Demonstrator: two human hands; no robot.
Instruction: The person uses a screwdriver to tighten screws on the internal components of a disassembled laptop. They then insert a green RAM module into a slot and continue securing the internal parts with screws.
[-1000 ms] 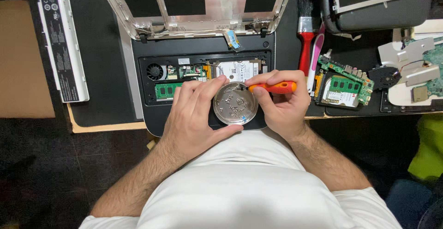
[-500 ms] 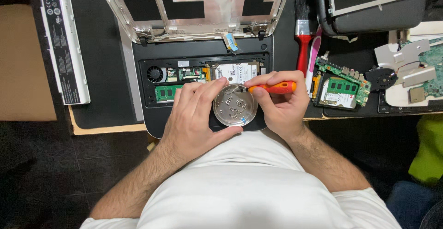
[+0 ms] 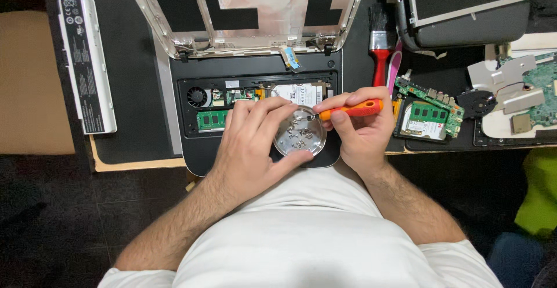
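While I watch from the head camera, my left hand (image 3: 252, 146) wraps around a small round metal dish (image 3: 300, 131), fingers curled over its far-left rim and thumb pressed on its near edge: a closed grip on the dish. Dish sits on the near part of an opened black laptop base (image 3: 255, 70), just right of centre. Small screws (image 3: 296, 132) lie scattered inside it.

My right hand (image 3: 362, 131) is closed around an orange-handled screwdriver (image 3: 348, 111), held nearly level, handle pointing right, tip reaching left over the far-right rim of the dish. Whether the tip touches a screw, I cannot tell.

Laptop notes: bottom cover off, small fan (image 3: 197, 96) at left, green memory stick (image 3: 212, 118) near it, silver hard drive (image 3: 301, 93) just beyond the dish. Laptop's bare lid frame (image 3: 243, 15) stands open at the far side.

Surroundings: white laptop battery (image 3: 87, 64) lies well to the left on a black mat (image 3: 130, 62). Red-handled brush (image 3: 380, 47) lies just right of the laptop, bristles pointing far. Green circuit board (image 3: 429, 111) sits right of my right hand, touching nothing I hold. Further right, a black fan with a metal heat-sink bracket (image 3: 502, 85). Another dark laptop (image 3: 464, 9) rests at the far right.
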